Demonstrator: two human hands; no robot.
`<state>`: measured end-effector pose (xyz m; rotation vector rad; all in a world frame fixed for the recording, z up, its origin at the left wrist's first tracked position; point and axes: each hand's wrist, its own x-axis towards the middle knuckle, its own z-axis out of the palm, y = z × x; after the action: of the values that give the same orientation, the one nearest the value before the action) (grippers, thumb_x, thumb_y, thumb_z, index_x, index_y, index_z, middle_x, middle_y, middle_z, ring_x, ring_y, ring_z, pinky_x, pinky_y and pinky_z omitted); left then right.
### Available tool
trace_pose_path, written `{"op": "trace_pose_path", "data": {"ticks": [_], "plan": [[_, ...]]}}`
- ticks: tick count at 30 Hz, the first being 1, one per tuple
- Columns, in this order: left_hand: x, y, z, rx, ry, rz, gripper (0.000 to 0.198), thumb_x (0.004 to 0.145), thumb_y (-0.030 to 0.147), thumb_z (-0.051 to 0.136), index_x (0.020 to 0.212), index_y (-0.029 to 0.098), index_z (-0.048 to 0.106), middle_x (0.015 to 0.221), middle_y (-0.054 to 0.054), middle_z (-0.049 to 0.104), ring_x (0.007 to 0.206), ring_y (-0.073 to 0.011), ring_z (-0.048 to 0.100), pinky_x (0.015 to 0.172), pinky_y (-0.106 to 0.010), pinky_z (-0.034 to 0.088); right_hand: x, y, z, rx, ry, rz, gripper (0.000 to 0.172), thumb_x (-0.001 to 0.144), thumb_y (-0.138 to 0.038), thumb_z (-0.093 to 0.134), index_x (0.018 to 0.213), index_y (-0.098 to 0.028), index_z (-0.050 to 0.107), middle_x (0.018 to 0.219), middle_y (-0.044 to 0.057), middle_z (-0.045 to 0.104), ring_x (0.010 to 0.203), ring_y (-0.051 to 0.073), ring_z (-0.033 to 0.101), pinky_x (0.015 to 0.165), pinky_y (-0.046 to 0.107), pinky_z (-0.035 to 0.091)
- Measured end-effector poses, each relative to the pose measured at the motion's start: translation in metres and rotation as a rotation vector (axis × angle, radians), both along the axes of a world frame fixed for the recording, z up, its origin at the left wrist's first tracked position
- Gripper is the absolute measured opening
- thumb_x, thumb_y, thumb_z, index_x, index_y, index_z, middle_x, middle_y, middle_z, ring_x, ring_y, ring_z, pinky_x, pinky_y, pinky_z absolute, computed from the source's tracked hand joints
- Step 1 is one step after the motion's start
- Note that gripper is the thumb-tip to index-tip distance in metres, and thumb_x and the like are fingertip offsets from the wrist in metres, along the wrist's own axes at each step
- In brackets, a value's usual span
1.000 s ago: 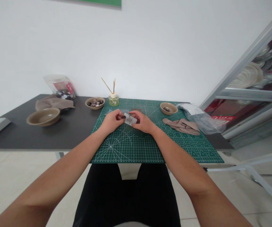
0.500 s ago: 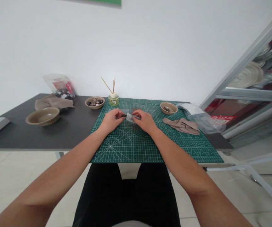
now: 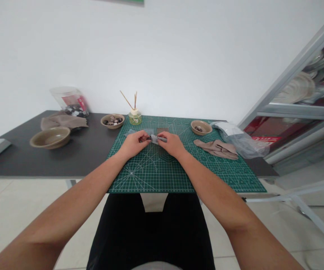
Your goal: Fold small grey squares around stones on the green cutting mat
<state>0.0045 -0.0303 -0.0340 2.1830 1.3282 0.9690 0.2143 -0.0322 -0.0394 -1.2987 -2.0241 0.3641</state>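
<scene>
Over the green cutting mat (image 3: 139, 176), both hands meet at a small, crumpled whitish-grey wrapper-like piece (image 3: 154, 139). My left hand (image 3: 134, 145) is closed in a pinch at its left side, where something small and dark shows between the fingers. At the right side my right hand (image 3: 173, 144) pinches the same piece, and a grey strip of it shows by the thumb. Its contents are too small to make out. Just behind the hands lie a bluish translucent sheet (image 3: 149, 131) and a flat brownish square (image 3: 162, 130), both partly covered.
Left of the mat are a bowl of dark and brown chunks (image 3: 113, 122), a large bowl (image 3: 50, 138), a cloth (image 3: 62, 120) and a clear bag (image 3: 72, 102). A reed diffuser (image 3: 135, 117) stands behind. Rightward are a small bowl (image 3: 201, 128), another cloth (image 3: 217, 148) and plastic packaging (image 3: 239, 140).
The whitish-grey piece has turned slightly and less of it shows, as my fingers have closed in around it. Both hands stay in nearly the same place.
</scene>
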Motion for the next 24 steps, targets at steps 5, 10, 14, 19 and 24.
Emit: {"op": "trace_pose_path", "data": {"ticks": [5, 10, 14, 19, 24], "plan": [[0.000, 0.001, -0.001, -0.045, -0.043, -0.019, 0.015, 0.080, 0.033, 0.063, 0.086, 0.020, 0.063, 0.064, 0.005, 0.055, 0.060, -0.0124, 0.049, 0.060, -0.026, 0.039, -0.001, -0.001, 0.000, 0.010, 0.044, -0.030, 0.017, 0.087, -0.028, 0.065, 0.102, -0.022, 0.072, 0.098, 0.003, 0.077, 0.090, 0.019, 0.071, 0.082, 0.029, 0.051], [0.001, 0.002, -0.004, -0.102, -0.070, -0.032, 0.016, 0.079, 0.034, 0.065, 0.080, 0.020, 0.058, 0.062, 0.005, 0.055, 0.058, -0.0121, 0.048, 0.057, -0.025, 0.037, -0.005, -0.009, 0.007, 0.042, -0.045, 0.004, 0.018, 0.091, -0.025, 0.059, 0.102, -0.024, 0.073, 0.101, 0.002, 0.077, 0.092, 0.020, 0.071, 0.083, 0.030, 0.050], [0.001, 0.003, -0.005, -0.119, -0.105, -0.033, 0.019, 0.079, 0.035, 0.066, 0.077, 0.020, 0.055, 0.061, 0.005, 0.055, 0.056, -0.0117, 0.047, 0.054, -0.025, 0.035, -0.011, -0.016, 0.009, 0.097, -0.096, 0.000, 0.024, 0.091, -0.024, 0.057, 0.111, -0.023, 0.071, 0.099, 0.003, 0.077, 0.088, 0.020, 0.072, 0.079, 0.029, 0.051], [0.001, 0.001, -0.003, -0.144, -0.163, -0.018, 0.019, 0.077, 0.034, 0.068, 0.074, 0.020, 0.055, 0.060, 0.004, 0.059, 0.054, -0.0119, 0.049, 0.053, -0.025, 0.035, -0.015, -0.017, 0.004, 0.129, -0.162, 0.091, 0.037, 0.092, -0.022, 0.053, 0.126, -0.026, 0.067, 0.109, 0.002, 0.077, 0.095, 0.018, 0.073, 0.085, 0.029, 0.054], [0.003, -0.003, 0.004, -0.142, -0.194, -0.006, 0.021, 0.076, 0.035, 0.069, 0.070, 0.020, 0.056, 0.058, 0.003, 0.062, 0.053, -0.0115, 0.051, 0.052, -0.024, 0.037, -0.016, -0.016, 0.003, 0.178, -0.201, 0.151, 0.045, 0.094, -0.018, 0.049, 0.138, -0.027, 0.059, 0.132, 0.002, 0.067, 0.116, 0.018, 0.067, 0.098, 0.032, 0.053]]}}
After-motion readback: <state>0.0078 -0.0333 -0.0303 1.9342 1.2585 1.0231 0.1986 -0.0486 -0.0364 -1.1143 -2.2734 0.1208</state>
